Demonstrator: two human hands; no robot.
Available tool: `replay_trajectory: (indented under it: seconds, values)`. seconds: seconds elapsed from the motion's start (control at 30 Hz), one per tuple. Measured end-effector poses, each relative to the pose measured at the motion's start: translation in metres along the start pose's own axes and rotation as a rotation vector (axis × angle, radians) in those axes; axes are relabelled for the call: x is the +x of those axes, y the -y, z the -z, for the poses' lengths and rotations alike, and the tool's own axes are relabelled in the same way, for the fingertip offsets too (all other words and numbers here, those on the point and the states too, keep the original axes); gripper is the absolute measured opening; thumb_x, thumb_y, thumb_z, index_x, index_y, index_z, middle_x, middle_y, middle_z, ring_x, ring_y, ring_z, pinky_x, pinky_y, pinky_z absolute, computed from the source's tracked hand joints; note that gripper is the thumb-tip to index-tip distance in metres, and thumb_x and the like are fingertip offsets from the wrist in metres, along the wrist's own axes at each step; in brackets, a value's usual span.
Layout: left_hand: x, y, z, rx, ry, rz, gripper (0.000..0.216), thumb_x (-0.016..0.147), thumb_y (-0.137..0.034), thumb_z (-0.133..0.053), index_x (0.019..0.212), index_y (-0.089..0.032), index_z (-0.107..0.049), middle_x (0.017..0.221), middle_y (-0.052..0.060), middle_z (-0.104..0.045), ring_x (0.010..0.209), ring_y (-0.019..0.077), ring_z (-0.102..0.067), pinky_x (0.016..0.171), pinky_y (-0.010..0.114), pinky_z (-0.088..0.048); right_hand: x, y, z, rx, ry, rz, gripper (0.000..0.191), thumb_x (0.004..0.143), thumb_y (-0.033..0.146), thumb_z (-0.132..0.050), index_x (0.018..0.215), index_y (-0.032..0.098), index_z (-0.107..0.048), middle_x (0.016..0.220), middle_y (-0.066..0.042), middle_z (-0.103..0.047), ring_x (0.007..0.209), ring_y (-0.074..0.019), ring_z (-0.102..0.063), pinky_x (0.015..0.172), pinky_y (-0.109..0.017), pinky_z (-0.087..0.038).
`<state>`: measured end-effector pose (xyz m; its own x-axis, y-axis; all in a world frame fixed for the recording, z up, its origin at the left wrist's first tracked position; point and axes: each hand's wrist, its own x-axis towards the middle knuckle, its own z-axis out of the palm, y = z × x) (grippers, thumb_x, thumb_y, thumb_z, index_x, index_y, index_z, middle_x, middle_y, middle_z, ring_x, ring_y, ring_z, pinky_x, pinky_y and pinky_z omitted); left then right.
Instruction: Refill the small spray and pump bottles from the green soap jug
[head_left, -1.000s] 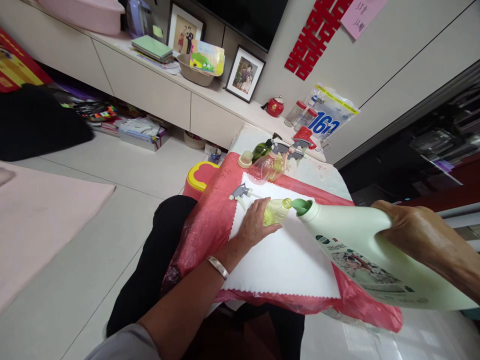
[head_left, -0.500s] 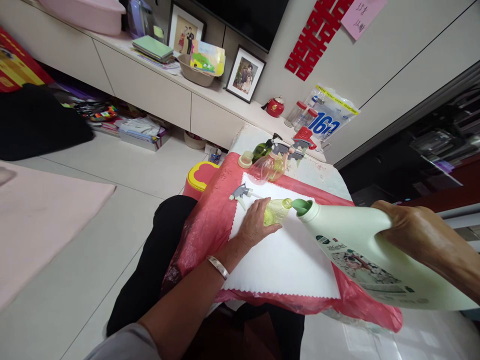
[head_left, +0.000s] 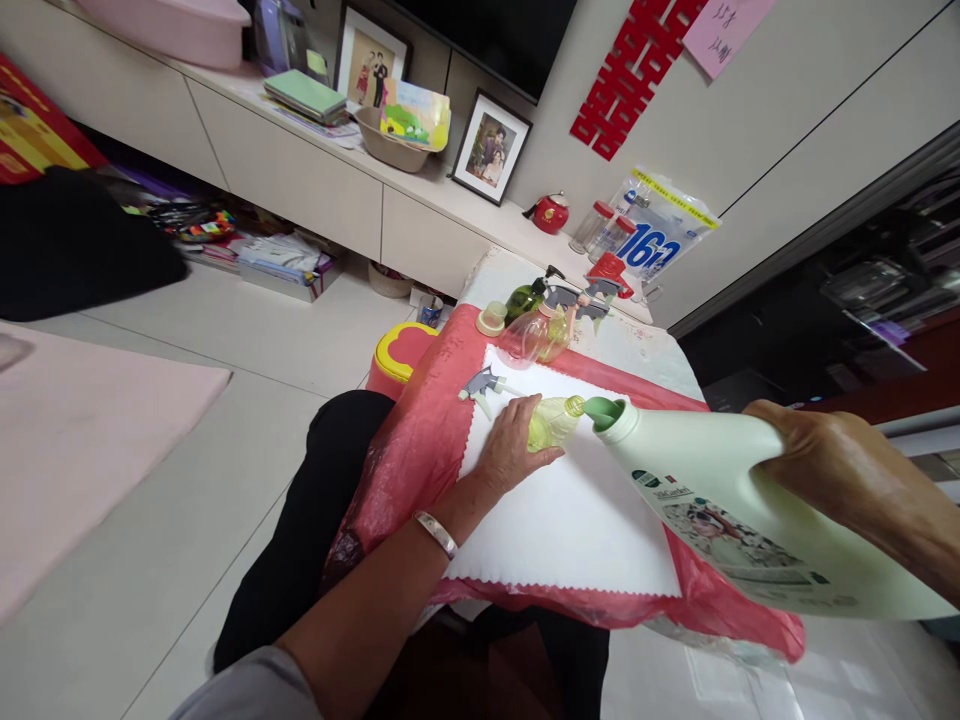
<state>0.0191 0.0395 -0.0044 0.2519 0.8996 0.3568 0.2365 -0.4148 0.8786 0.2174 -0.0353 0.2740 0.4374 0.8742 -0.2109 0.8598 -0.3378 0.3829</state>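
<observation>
My left hand (head_left: 514,440) is wrapped round a small yellow-green clear spray bottle (head_left: 553,424), whose open neck points up and to the right. With my right hand (head_left: 817,455) I grip the handle of a large pale green detergent jug (head_left: 720,480), tipped so that its green spout (head_left: 602,412) lies at the bottle's mouth. Whether liquid is flowing I cannot tell. A grey spray trigger head (head_left: 484,385) rests beside my left hand on the white scalloped cloth (head_left: 592,530). The jug's cap (head_left: 491,319) sits farther back on the table.
Behind the cloth stand a clear bottle (head_left: 529,337), a dark green pump bottle (head_left: 525,298) and more grey trigger heads (head_left: 592,300). Red plastic sheeting (head_left: 420,420) covers the table. A pink and yellow stool (head_left: 401,355) is at its left. The cabinet (head_left: 300,170) runs along the wall.
</observation>
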Motion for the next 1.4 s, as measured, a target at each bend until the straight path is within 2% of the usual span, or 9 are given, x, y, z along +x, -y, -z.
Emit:
replay_trajectory:
  seconds: [0.2,0.73,0.93,1.23,1.4]
  values:
    - [0.0006,-0.0003,-0.0005,0.001,0.0,0.007,0.084,0.07,-0.035,-0.084,0.14,-0.019,-0.04,0.133,0.015,-0.056,0.129,0.0336,-0.053,0.109,0.053,-0.046,0.0022,-0.0036,-0.0022,-0.015,0.002,0.011,0.023,0.075,0.02,-0.052,0.093,0.031,-0.062,0.072,0.004,-0.065,0.064,-0.0152,-0.064,0.054,-0.022,-0.039]
    - [0.0002,0.0014,-0.0006,0.002,-0.003,-0.017,0.084,0.071,-0.036,-0.083,0.14,-0.022,-0.039,0.131,0.014,-0.056,0.128,0.034,-0.054,0.108,0.054,-0.047,0.0009,-0.0011,0.0003,-0.01,0.013,-0.022,0.023,0.073,0.02,-0.051,0.091,0.032,-0.06,0.072,0.004,-0.064,0.065,-0.0167,-0.064,0.053,-0.023,-0.039]
    - [0.0002,0.0001,-0.0004,-0.001,-0.011,-0.008,0.083,0.07,-0.034,-0.084,0.139,-0.019,-0.041,0.131,0.016,-0.057,0.128,0.0345,-0.054,0.108,0.054,-0.047,0.0026,-0.0033,-0.0017,-0.031,-0.006,0.006,0.019,0.077,0.024,-0.05,0.091,0.032,-0.059,0.073,0.005,-0.064,0.065,-0.0162,-0.063,0.055,-0.024,-0.04]
    - [0.0004,0.0016,-0.001,-0.017,-0.003,-0.002,0.083,0.071,-0.036,-0.083,0.141,-0.023,-0.04,0.133,0.013,-0.055,0.129,0.0339,-0.053,0.11,0.053,-0.046,0.0054,-0.0058,-0.0033,-0.004,-0.019,0.01,0.022,0.072,0.021,-0.052,0.089,0.03,-0.06,0.072,0.004,-0.064,0.064,-0.0169,-0.063,0.054,-0.024,-0.039]
    - [0.0004,0.0009,-0.0004,-0.016,0.008,0.0,0.083,0.071,-0.036,-0.083,0.141,-0.022,-0.039,0.133,0.014,-0.055,0.13,0.0338,-0.053,0.11,0.053,-0.046,0.0027,-0.0025,-0.0008,0.0,0.011,-0.015,0.022,0.074,0.022,-0.052,0.091,0.033,-0.06,0.073,0.005,-0.064,0.065,-0.0166,-0.064,0.054,-0.023,-0.04]
